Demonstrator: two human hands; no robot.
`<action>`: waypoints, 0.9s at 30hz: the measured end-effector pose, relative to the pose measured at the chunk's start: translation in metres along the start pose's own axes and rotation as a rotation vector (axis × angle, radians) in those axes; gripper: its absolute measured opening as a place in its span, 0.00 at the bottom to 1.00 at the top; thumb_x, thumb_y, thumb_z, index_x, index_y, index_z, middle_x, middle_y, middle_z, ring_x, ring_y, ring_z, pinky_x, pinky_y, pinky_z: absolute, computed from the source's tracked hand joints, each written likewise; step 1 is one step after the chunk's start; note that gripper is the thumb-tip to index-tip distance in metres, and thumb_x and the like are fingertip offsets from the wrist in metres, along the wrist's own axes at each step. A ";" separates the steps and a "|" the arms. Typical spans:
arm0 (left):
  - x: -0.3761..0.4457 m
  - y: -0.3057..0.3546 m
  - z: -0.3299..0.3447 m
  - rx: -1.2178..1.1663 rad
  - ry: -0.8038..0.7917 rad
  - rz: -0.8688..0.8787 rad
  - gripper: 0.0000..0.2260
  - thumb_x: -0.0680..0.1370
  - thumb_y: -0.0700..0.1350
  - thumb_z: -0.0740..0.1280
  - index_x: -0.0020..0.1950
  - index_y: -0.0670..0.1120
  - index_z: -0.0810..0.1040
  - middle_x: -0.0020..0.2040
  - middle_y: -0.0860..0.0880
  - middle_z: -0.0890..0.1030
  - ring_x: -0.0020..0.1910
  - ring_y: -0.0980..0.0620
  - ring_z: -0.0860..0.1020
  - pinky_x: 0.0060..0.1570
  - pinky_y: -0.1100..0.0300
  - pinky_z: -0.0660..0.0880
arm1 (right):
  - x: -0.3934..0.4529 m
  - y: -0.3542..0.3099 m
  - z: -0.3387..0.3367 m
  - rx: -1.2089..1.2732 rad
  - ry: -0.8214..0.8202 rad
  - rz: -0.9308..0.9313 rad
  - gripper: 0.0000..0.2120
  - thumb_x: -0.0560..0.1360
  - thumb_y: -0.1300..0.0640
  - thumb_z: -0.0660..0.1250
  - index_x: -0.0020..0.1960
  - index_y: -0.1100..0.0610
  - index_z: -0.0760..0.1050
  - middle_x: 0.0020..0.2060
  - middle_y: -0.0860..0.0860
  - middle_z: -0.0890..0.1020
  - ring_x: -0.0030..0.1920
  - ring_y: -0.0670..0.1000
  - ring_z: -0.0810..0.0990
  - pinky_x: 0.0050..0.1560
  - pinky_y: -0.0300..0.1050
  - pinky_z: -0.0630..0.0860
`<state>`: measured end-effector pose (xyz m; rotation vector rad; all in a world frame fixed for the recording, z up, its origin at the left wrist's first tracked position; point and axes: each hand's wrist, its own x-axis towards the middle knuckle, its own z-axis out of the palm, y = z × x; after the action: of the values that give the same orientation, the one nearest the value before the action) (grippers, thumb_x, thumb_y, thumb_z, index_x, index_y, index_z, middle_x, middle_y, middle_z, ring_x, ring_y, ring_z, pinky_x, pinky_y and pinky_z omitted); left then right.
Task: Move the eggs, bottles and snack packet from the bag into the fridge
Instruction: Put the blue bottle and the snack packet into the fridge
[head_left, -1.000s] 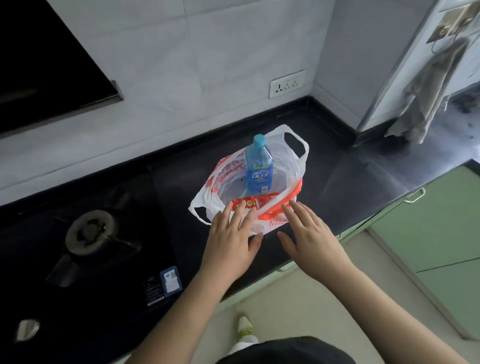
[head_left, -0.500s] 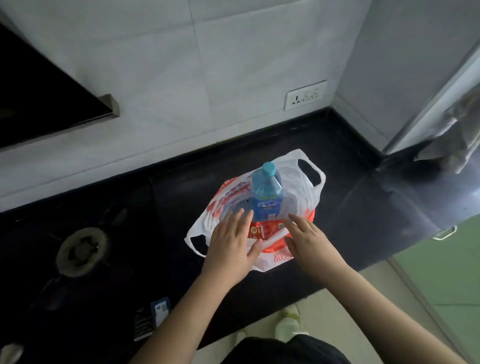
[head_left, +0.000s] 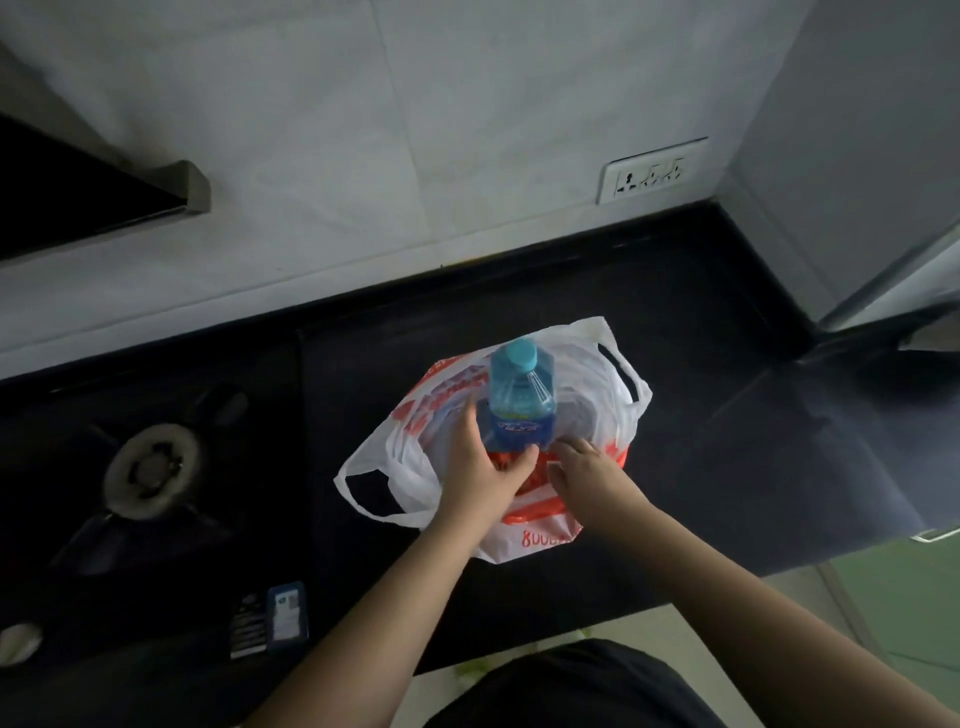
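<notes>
A white plastic bag (head_left: 615, 387) with red print sits open on the black counter (head_left: 727, 415). A blue bottle (head_left: 521, 397) with a light-blue cap stands upright inside it. My left hand (head_left: 478, 470) wraps the bottle's lower part, fingers on its left side and thumb across the front. My right hand (head_left: 589, 475) lies beside it with fingers spread on the bag's near rim, touching a red snack packet (head_left: 540, 467) that shows between the hands. No eggs are visible; the bag's contents below the rim are hidden.
A gas burner (head_left: 150, 470) is on the hob to the left, with a small card (head_left: 285, 610) near the front edge. A wall socket (head_left: 652, 171) is behind the bag. A grey upright surface (head_left: 857, 156) rises at the right, green cabinets (head_left: 909, 597) below.
Both hands moved forward from the bag's near edge into its mouth. My left hand closed around the bottle's base. The camera shifted closer and further over the bag.
</notes>
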<state>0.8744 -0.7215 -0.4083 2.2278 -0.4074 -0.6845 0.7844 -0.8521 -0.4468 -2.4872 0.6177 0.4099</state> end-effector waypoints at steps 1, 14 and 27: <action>0.002 0.003 0.004 -0.031 0.027 -0.006 0.44 0.72 0.56 0.74 0.79 0.54 0.49 0.77 0.49 0.60 0.74 0.48 0.64 0.64 0.54 0.71 | 0.003 0.002 0.001 0.010 0.002 0.018 0.20 0.81 0.52 0.58 0.72 0.55 0.67 0.69 0.52 0.71 0.68 0.54 0.71 0.68 0.48 0.68; 0.019 0.022 0.053 -0.294 0.340 -0.007 0.43 0.68 0.52 0.78 0.76 0.52 0.56 0.71 0.50 0.69 0.68 0.57 0.69 0.64 0.62 0.70 | 0.018 0.002 0.032 -0.127 0.026 0.138 0.43 0.72 0.39 0.67 0.76 0.59 0.53 0.65 0.56 0.69 0.67 0.58 0.68 0.66 0.53 0.64; 0.031 0.017 0.058 -0.269 0.424 0.024 0.43 0.66 0.52 0.80 0.74 0.50 0.59 0.68 0.49 0.73 0.66 0.52 0.74 0.61 0.60 0.76 | 0.026 0.007 0.038 -0.147 0.039 0.143 0.36 0.70 0.41 0.69 0.69 0.57 0.61 0.63 0.52 0.71 0.64 0.58 0.70 0.64 0.58 0.64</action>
<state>0.8636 -0.7815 -0.4393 2.0347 -0.1200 -0.2238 0.7972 -0.8443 -0.4912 -2.6040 0.8114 0.4766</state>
